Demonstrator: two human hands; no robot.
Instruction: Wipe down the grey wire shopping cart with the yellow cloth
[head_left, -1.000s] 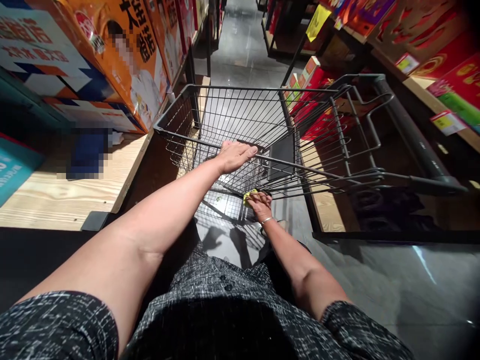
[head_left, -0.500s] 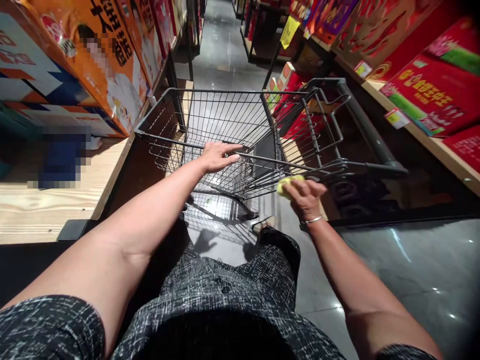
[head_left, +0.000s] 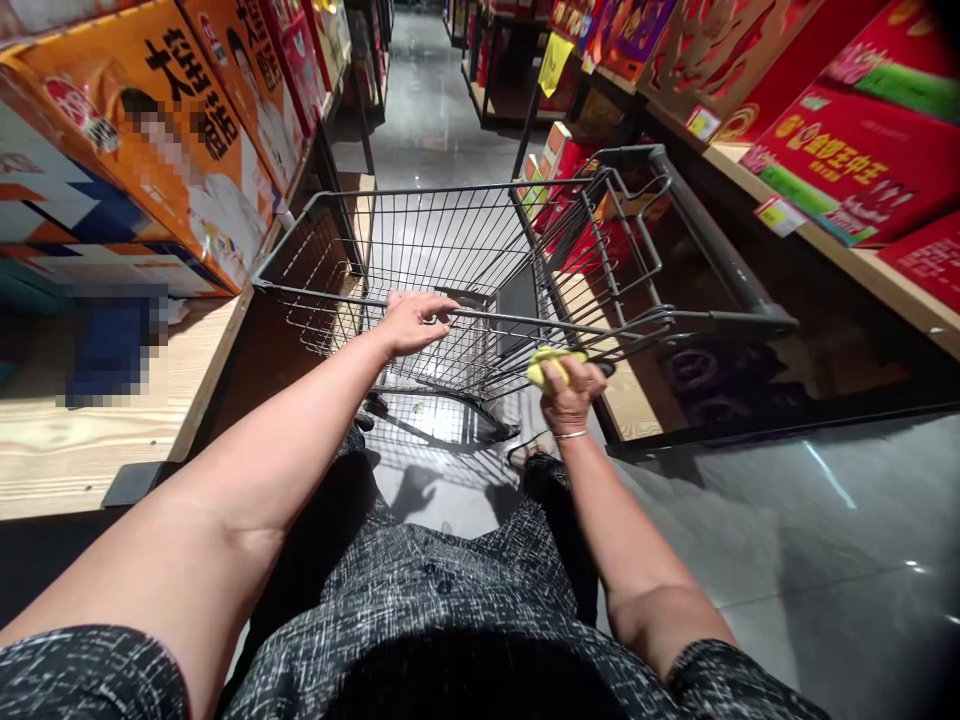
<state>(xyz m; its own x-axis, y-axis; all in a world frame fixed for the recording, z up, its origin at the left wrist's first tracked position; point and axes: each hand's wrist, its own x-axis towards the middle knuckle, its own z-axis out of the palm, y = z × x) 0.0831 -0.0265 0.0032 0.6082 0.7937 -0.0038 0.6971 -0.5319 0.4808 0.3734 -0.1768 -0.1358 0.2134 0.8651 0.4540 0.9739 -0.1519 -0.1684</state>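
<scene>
A grey wire shopping cart (head_left: 517,322) stands sideways in front of me, its handle at the right. My left hand (head_left: 414,322) rests on the near top rim, fingers over the bar and thumb on my side of it. Bunched in my right hand (head_left: 571,392) is a yellow cloth (head_left: 546,366), held against or close to the near side wires below the rim; exact contact is hard to see. The fingers are wrapped round the cloth and partly hide it. Nothing shows inside the basket.
To the left, a wooden shelf (head_left: 97,455) carries orange gift boxes (head_left: 161,130). At the right, another shelf holds red boxes (head_left: 847,150) with price tags. A grey tiled aisle (head_left: 427,90) runs ahead between racks. My feet are close to the cart's wheels.
My right hand has moved left along the cart's near side with the yellow cloth. The left hand stays on the rim, its fingers a little more curled. The view has shifted slightly.
</scene>
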